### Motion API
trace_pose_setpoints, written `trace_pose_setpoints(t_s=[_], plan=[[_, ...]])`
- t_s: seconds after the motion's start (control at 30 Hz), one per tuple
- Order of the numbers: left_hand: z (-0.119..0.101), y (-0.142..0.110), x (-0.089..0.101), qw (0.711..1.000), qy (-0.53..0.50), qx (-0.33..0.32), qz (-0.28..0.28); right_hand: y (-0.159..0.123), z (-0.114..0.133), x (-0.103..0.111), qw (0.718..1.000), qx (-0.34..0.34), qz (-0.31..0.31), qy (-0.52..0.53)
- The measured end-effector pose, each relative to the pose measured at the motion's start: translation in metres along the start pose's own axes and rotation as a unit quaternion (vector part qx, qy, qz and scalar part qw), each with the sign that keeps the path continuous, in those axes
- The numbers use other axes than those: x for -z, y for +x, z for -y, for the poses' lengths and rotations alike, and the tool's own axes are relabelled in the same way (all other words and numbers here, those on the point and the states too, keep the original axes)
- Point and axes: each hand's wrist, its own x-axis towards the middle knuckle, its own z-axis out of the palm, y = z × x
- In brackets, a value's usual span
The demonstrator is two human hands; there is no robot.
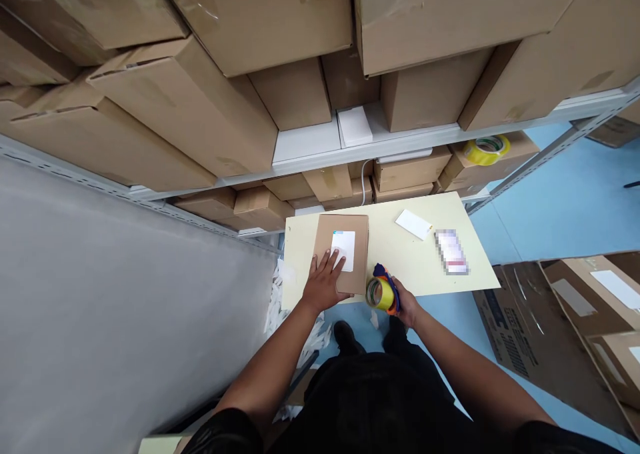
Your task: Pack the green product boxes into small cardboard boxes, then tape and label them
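A brown cardboard box (327, 231) lies on the pale yellow table (405, 267), with a white label (347, 247) on its top. My left hand (325, 282) rests flat on the box, fingers spread, the tips over the label's lower left part. Just right of the box, at the table's front edge, my right hand (404, 304) is closed around a tape dispenser (381, 271) in blue and orange. A roll of yellow tape (381, 295) sits in the dispenser, facing the box. The dispenser's handle is mostly hidden by my fingers.
On the table's right lie a white card or slip (413, 225) and a blurred-out phone-like object (451, 252). Metal shelves (310, 167) full of cardboard boxes stand behind, with another yellow tape roll (487, 150). Labelled boxes (590, 294) are at right; paper scraps (275, 307) lie below.
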Motion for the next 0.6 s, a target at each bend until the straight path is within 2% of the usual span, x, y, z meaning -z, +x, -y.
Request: trace_pose_setpoints(t_s=[0.13, 0.27, 0.37, 0.43, 0.5, 0.6], plan=[[0.002, 0.005, 0.003, 1.0, 0.002, -0.002, 0.009, 0.004, 0.031, -0.01, 1.0, 0.007, -0.021, -0.019], [-0.003, 0.0, 0.009, 1.0, -0.011, 0.003, 0.001, 0.0, 0.04, -0.015, 0.998, 0.012, -0.025, -0.053], [-0.031, -0.017, 0.006, 0.997, -0.07, -0.029, 0.031, -0.003, 0.037, -0.014, 0.998, 0.016, -0.022, -0.048], [-0.06, -0.028, -0.002, 0.985, -0.127, -0.066, 0.097, -0.004, 0.035, -0.014, 0.998, 0.019, -0.023, -0.049], [-0.086, -0.033, -0.01, 0.978, -0.152, -0.008, 0.142, -0.004, 0.034, -0.013, 0.998, 0.015, -0.022, -0.054], [-0.109, -0.023, -0.017, 0.972, -0.163, 0.077, 0.151, -0.005, 0.034, -0.012, 0.998, 0.009, -0.024, -0.062]])
